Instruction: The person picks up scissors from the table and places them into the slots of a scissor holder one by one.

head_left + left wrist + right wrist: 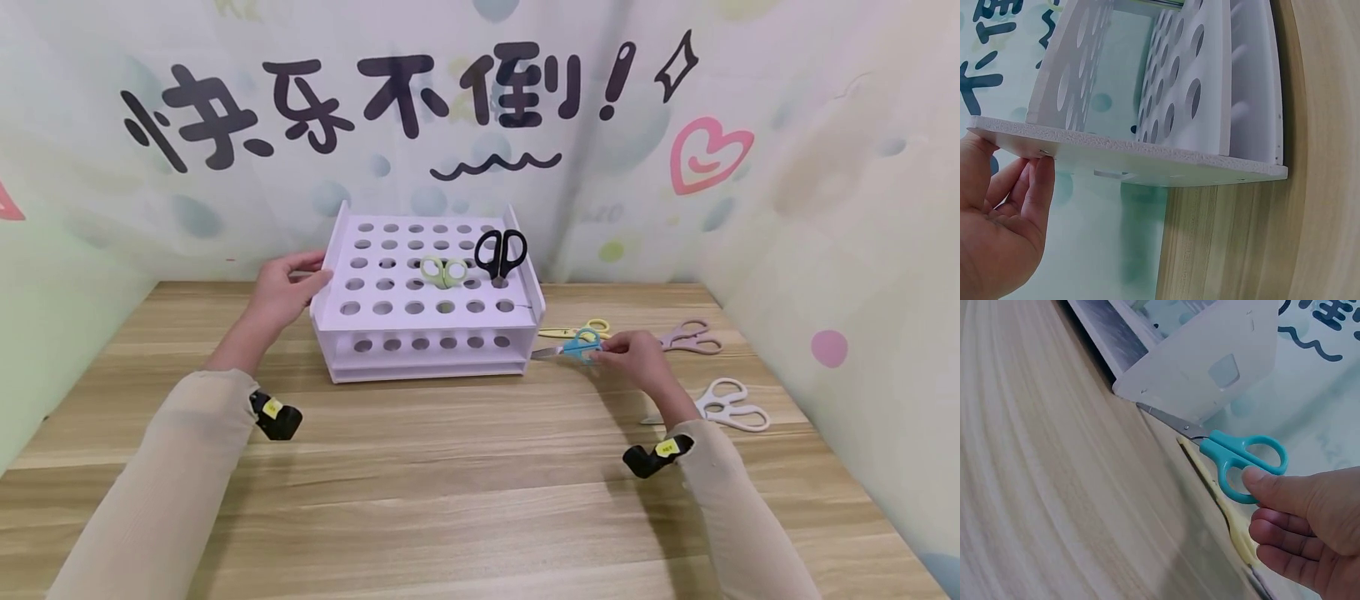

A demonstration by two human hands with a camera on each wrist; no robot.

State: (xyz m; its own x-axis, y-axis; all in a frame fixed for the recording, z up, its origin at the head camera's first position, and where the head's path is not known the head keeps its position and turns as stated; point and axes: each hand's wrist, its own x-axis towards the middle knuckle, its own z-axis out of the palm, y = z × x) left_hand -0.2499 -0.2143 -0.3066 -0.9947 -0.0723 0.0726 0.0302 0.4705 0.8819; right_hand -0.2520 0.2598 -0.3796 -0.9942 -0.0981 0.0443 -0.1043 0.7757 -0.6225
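A white rack [397, 320] with rows of round holes stands on the table. My left hand [283, 287] grips the edge of its left side panel [1147, 153], fingertips against the outer face. Between thumb and fingers, my right hand [637, 357] pinches a handle loop of small blue scissors [1215, 449]. Their closed blades [1175, 422] point left, the tip right by the rack's lower right corner. Black scissors [492, 268] and light green scissors [444, 279] stand in rack holes, handles up.
Yellow scissors [558, 333] lie just behind the blue pair, beside the rack. Purple scissors [678, 337] and white scissors [716, 408] lie farther right, partly hidden by my right hand and wrist. A patterned curtain [390, 183] hangs behind the wooden table [450, 483].
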